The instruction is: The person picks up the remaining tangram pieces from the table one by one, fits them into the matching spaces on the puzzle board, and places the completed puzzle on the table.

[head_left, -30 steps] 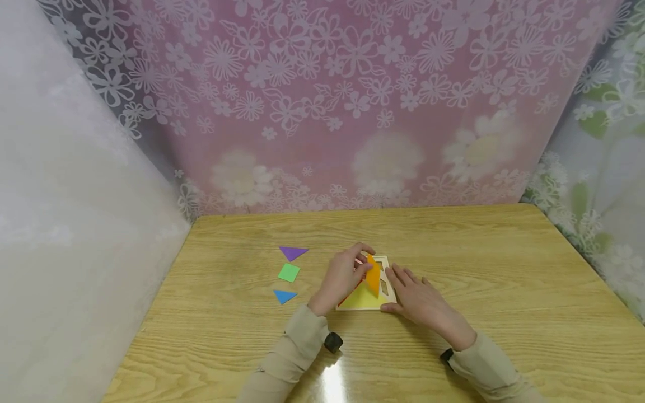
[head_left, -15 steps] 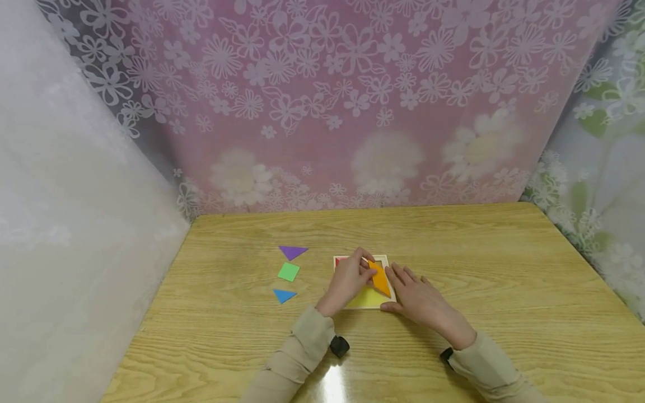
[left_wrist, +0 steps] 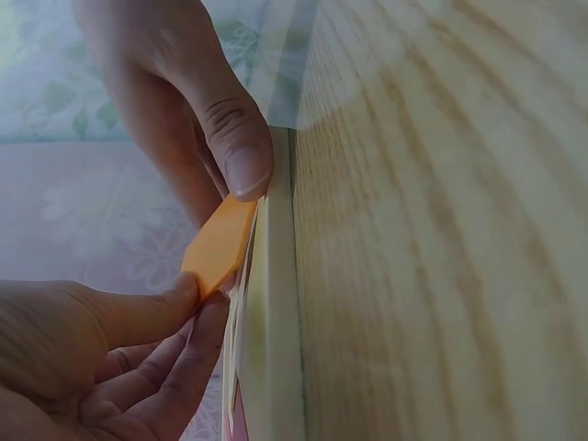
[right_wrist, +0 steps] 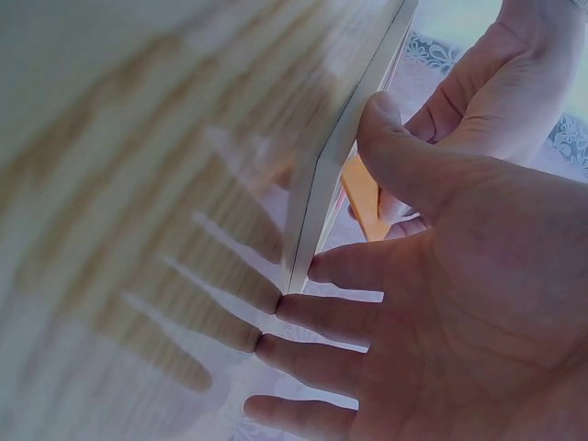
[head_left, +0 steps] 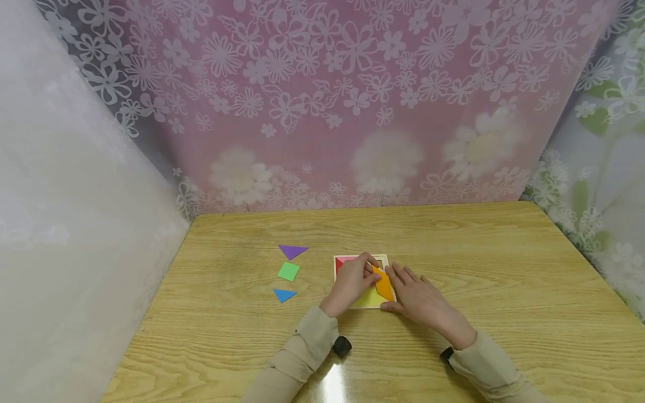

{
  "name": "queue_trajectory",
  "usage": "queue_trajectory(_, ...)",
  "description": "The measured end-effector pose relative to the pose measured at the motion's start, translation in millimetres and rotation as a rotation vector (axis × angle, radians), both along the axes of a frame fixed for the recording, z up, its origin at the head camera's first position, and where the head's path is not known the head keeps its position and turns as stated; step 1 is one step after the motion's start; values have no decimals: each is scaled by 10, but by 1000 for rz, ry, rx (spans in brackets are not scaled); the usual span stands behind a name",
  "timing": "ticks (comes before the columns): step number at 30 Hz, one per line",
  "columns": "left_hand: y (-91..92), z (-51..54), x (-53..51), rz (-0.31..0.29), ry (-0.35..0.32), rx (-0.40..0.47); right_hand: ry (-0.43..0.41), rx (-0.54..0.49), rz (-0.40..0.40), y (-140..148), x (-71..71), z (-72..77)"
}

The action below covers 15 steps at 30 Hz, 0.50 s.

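Between thumb and fingers, my left hand (head_left: 349, 284) pinches an orange parallelogram tangram piece (head_left: 384, 284), tilted over the right part of a pale wooden puzzle tray (head_left: 368, 308). In the left wrist view the orange piece (left_wrist: 220, 246) stands slanted against the tray's surface. My right hand (head_left: 422, 299) lies along the tray's right edge with its fingers straight and spread; its thumb touches the near right corner. A yellow piece (head_left: 370, 298) lies in the tray's near part. Red (head_left: 339, 263) and pink (head_left: 349, 259) pieces show at the far left; my left hand covers the middle.
Left of the tray, a purple triangle (head_left: 293, 252), a green square (head_left: 289, 271) and a blue triangle (head_left: 285, 295) lie in a column on the wooden table (head_left: 211, 336). A flowered curtain (head_left: 322, 140) hangs behind the table's far edge.
My left hand has moved slightly right and nearer with the orange piece, which has gone from steeply upright to lying flatter over the tray. The right hand has stayed put.
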<state>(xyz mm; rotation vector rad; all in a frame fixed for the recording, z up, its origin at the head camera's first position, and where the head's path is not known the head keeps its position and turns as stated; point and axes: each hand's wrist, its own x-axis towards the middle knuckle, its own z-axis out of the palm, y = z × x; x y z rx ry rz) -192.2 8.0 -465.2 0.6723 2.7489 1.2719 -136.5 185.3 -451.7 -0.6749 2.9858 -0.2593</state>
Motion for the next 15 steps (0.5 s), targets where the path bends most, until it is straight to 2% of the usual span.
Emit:
queue_trajectory(8,25,-26,-44,-34,26,-20,-16,-2,-1,2,-7,8)
queue_trajectory(15,38,-30,-40,-15,63,-147,-19,-2,-3,-6,-5,23)
